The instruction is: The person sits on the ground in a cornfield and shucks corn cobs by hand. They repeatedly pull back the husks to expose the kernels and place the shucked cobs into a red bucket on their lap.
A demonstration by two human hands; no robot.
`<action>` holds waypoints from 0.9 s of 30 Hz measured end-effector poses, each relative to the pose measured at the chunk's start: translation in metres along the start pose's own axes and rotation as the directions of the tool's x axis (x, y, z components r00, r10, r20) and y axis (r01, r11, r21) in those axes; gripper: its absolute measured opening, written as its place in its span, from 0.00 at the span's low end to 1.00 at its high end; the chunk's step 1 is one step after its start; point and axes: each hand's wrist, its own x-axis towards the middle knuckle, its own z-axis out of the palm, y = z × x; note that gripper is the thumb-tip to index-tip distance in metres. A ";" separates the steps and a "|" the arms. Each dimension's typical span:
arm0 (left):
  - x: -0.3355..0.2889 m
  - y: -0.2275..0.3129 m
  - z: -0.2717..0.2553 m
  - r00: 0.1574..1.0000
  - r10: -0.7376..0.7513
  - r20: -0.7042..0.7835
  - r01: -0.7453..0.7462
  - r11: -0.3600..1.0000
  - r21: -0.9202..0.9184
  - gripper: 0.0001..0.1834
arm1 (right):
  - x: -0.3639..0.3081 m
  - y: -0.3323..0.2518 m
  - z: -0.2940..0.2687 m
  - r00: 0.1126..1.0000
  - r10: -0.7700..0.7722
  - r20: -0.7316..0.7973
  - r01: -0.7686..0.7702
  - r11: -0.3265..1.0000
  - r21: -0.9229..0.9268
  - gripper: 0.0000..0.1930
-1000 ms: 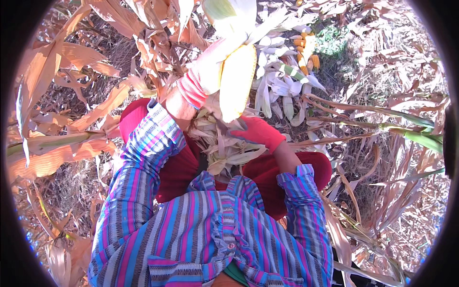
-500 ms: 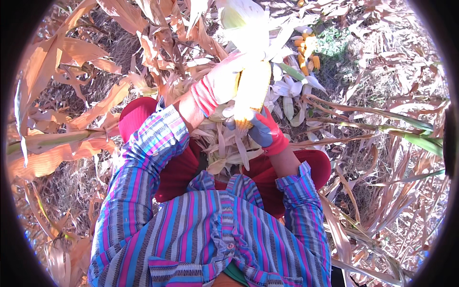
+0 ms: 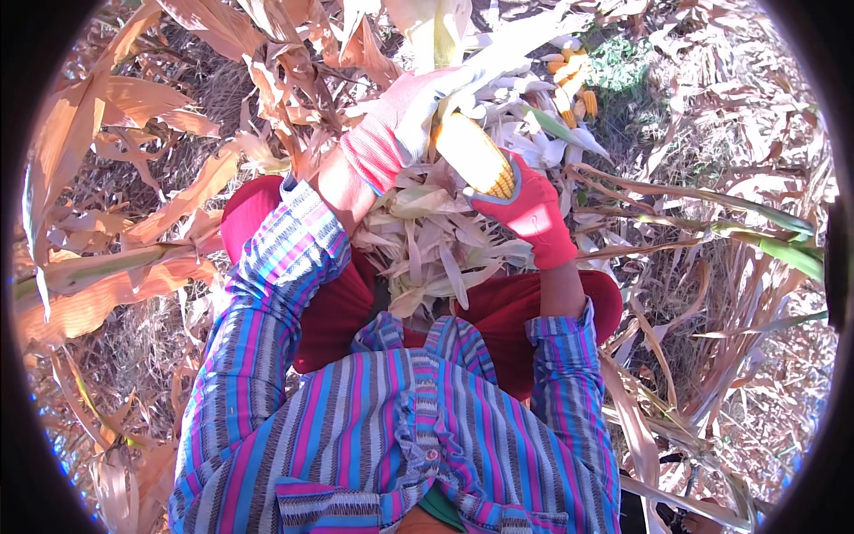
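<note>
A yellow ear of corn (image 3: 476,156) slants between my gloved hands, its kernels bare and its pale husk (image 3: 525,44) pulled back past the far end. My left hand (image 3: 405,116), in a red and grey glove, is closed around that far, husk-covered end; bright sunlight washes out its fingers. Wrapped about the near end of the ear is my right hand (image 3: 531,214), the red back of its glove turned up. Beneath both hands lies a heap of dry, pale husks (image 3: 427,231), between my bent knees.
Several husked yellow ears (image 3: 569,84) lie on the ground at the far right, beside loose white husks (image 3: 534,147). Tall dry corn leaves (image 3: 151,98) stand close on the left. Long stalks (image 3: 712,227) reach in from the right over straw-covered ground.
My right hand has turned over and shifted right, now showing its back. The ear has swung from nearly upright to slanting down to the right, and the husk has tipped rightward.
</note>
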 end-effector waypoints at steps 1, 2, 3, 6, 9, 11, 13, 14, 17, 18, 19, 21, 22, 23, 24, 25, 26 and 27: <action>0.007 -0.001 0.003 0.986 -0.152 -0.068 0.145 0.985 -0.096 0.14 | -0.003 -0.006 0.008 0.998 0.038 -0.042 -0.043 0.992 -0.121 0.35; 0.008 -0.004 0.007 0.971 -0.178 -0.160 0.138 0.963 -0.231 0.12 | -0.007 -0.006 0.017 0.995 0.054 -0.088 -0.065 0.989 -0.132 0.36; 0.010 -0.007 0.011 0.968 -0.163 -0.190 0.114 0.963 -0.244 0.12 | -0.008 0.002 0.021 0.996 0.029 -0.089 -0.032 0.999 -0.033 0.35; 0.007 0.010 0.025 0.963 -0.107 -0.246 0.022 0.945 -0.326 0.12 | -0.003 0.009 0.028 0.998 0.046 0.044 -0.062 0.852 0.519 0.29; 0.008 0.012 0.017 0.969 -0.050 -0.242 -0.051 0.917 -0.395 0.10 | -0.006 0.003 0.040 0.957 0.046 0.286 -0.276 0.447 0.851 0.24; 0.018 0.015 0.017 0.943 0.043 -0.329 -0.202 0.860 -0.469 0.08 | -0.016 -0.002 0.064 0.935 0.047 0.351 -0.352 0.230 0.907 0.28; 0.022 0.024 0.030 0.876 -0.137 -0.463 -0.153 0.831 -0.535 0.09 | -0.023 -0.018 0.088 0.940 -0.058 0.337 -0.341 -0.226 0.912 0.28; 0.020 0.033 0.029 0.972 -0.032 -0.233 -0.119 0.787 -0.605 0.11 | -0.028 -0.023 0.096 0.930 -0.052 0.364 -0.365 -0.265 0.893 0.26; 0.020 0.039 0.042 0.999 -0.046 -0.027 0.017 0.757 -0.653 0.14 | -0.028 -0.030 0.096 0.798 0.063 0.599 -0.586 -0.145 0.797 0.24; 0.023 0.029 0.036 0.991 0.013 0.137 0.081 0.748 -0.659 0.15 | -0.031 -0.024 0.099 0.765 0.137 0.630 -0.610 -0.161 0.776 0.23; 0.009 0.046 0.027 0.999 -0.027 0.024 0.036 0.795 -0.605 0.16 | -0.030 -0.025 0.107 0.710 0.171 0.683 -0.667 -0.148 0.730 0.22; 0.005 0.048 0.023 0.994 -0.076 -0.074 0.034 0.890 -0.454 0.12 | -0.032 0.019 0.117 0.676 0.282 0.681 -0.641 -0.230 0.732 0.21; -0.003 0.049 0.028 0.992 -0.052 -0.116 0.012 0.947 -0.322 0.14 | -0.032 0.042 0.121 0.655 0.333 0.678 -0.621 -0.275 0.734 0.20; -0.005 0.046 0.018 0.991 -0.057 -0.122 0.033 0.981 -0.193 0.17 | -0.028 0.058 0.120 0.676 0.338 0.655 -0.579 -0.307 0.755 0.20; -0.007 0.044 0.009 0.995 -0.044 -0.094 0.031 0.991 -0.131 0.20 | -0.024 0.073 0.112 0.696 0.350 0.626 -0.528 -0.341 0.778 0.20; -0.008 0.041 0.005 0.997 -0.029 -0.069 0.024 0.997 -0.069 0.22 | -0.019 0.089 0.103 0.715 0.361 0.599 -0.479 -0.371 0.796 0.19; -0.014 0.047 0.008 0.994 -0.019 -0.109 0.013 0.998 -0.060 0.22 | -0.008 0.094 0.084 0.767 0.387 0.512 -0.393 -0.347 0.852 0.18; -0.018 0.052 0.010 0.989 -0.014 -0.149 0.007 0.999 -0.049 0.22 | 0.006 0.092 0.065 0.809 0.409 0.423 -0.302 -0.327 0.895 0.17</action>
